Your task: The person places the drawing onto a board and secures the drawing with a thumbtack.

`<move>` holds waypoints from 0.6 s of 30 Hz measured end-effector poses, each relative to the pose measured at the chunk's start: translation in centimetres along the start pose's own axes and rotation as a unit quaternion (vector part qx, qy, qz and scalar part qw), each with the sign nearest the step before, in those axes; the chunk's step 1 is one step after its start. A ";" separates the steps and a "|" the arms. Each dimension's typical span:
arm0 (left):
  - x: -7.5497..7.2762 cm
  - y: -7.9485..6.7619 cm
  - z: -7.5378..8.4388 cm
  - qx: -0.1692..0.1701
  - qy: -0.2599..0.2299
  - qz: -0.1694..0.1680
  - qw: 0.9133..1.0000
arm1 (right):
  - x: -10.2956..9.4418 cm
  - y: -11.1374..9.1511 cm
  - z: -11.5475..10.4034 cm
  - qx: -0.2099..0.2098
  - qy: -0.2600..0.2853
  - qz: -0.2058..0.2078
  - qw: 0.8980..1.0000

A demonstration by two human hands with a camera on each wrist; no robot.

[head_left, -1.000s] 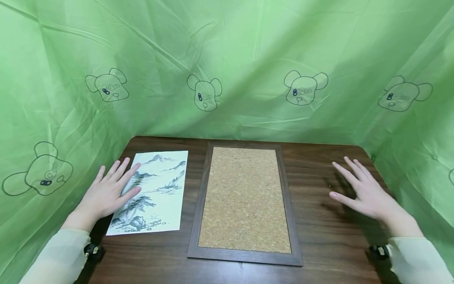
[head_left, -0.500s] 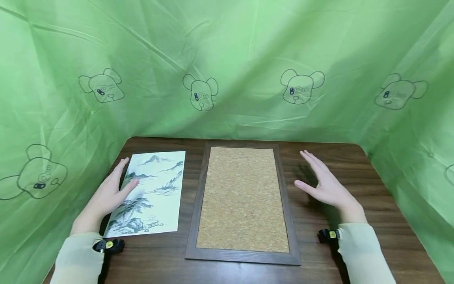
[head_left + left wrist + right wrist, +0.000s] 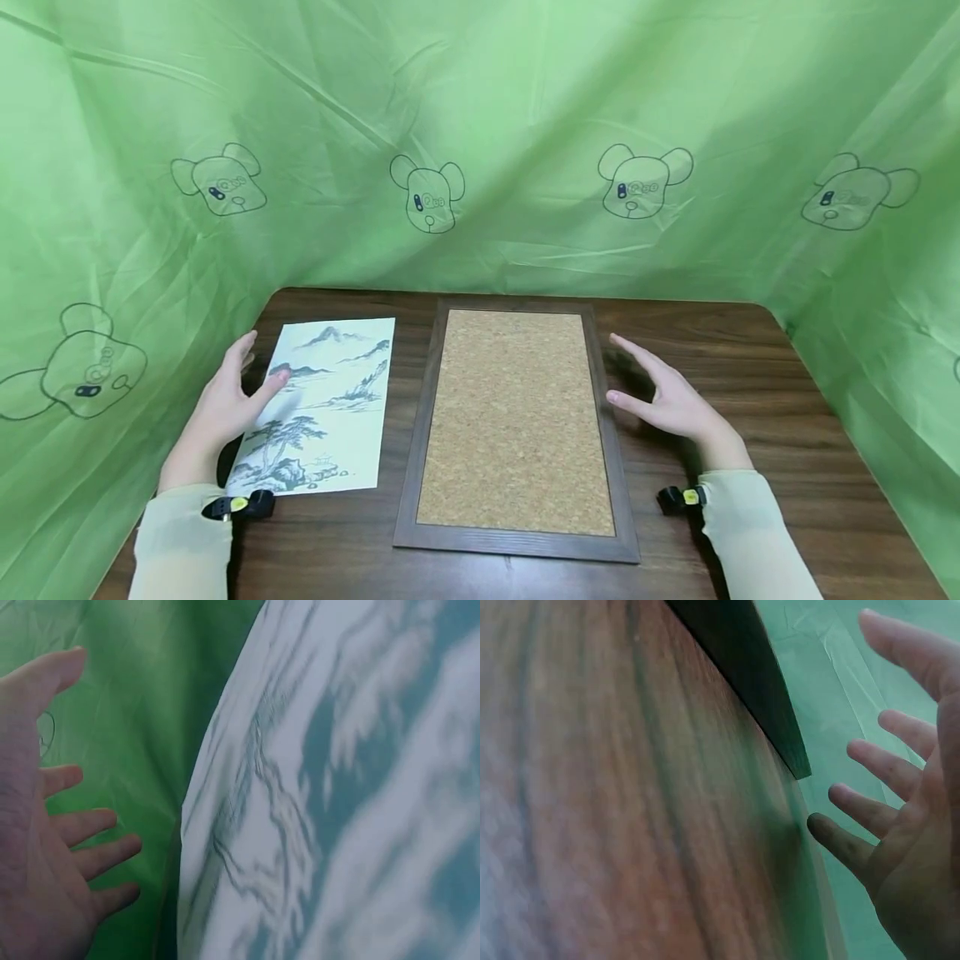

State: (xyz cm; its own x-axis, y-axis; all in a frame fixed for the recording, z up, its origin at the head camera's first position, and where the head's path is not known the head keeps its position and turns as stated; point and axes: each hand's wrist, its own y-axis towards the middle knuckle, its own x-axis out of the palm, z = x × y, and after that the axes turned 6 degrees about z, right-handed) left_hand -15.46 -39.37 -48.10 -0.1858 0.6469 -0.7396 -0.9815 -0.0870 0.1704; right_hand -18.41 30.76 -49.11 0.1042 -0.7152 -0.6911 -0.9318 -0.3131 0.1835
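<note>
Head view shows the left hand (image 3: 225,404) half open with thumb spread, holding nothing, by the left edge of an ink-landscape sheet (image 3: 341,404); its wrist view shows a gap between them. Inward from the right hand (image 3: 675,404), likewise spread and gripping nothing, a framed cork board (image 3: 517,425) lies flat on the surface (image 3: 337,550), its right side just beside those fingertips. This looks like an approach before any grasp; next, taking the sheet would call for lowering the left thumb and fingers to pinch its edge.
</note>
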 end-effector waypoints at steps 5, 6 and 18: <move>0.4 -0.1 -1.1 -0.015 0.008 -0.020 1.000 | 0.5 0.0 0.4 0.005 0.030 -0.026 0.999; 0.5 -0.1 -1.3 -0.017 0.007 -0.026 0.999 | 0.6 0.0 0.5 0.008 0.030 -0.036 0.999; 1.3 0.0 -3.0 -0.028 0.013 -0.063 0.998 | 0.9 0.3 1.0 0.022 0.041 -0.110 0.993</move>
State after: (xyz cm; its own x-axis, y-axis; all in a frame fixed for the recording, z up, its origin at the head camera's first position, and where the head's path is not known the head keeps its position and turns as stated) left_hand -15.79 -40.86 -51.03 -0.0621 0.6352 -0.7698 -0.9980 -0.0490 0.0401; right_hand -18.95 30.69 -50.38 0.3322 -0.6816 -0.6520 -0.8975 -0.4410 0.0037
